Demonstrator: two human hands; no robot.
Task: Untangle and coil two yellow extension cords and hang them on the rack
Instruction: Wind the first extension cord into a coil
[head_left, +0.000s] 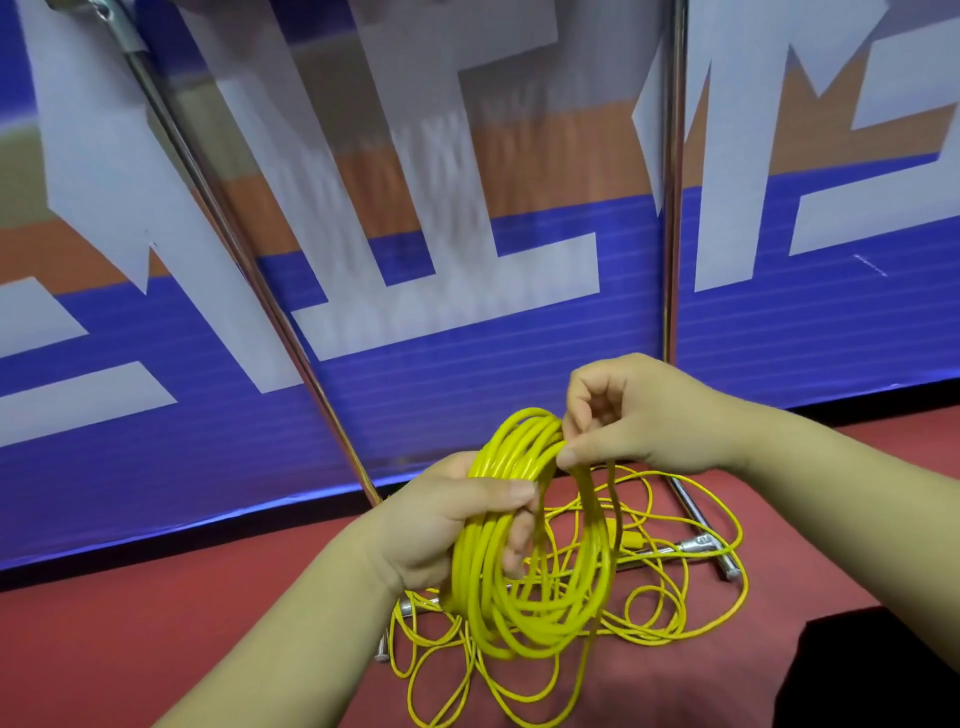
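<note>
A coil of yellow extension cord hangs in front of me, made of several loops. My left hand grips the coil on its left side, fingers curled through the loops. My right hand pinches a strand at the top right of the coil between thumb and fingers. A loose tangle of yellow cord lies on the red floor beneath and to the right. The metal rack stands behind, its poles rising upward.
A blue, white and orange banner forms the wall behind the rack. The rack's base bars and joint lie on the red floor among the loose cord. A dark object sits at the lower right.
</note>
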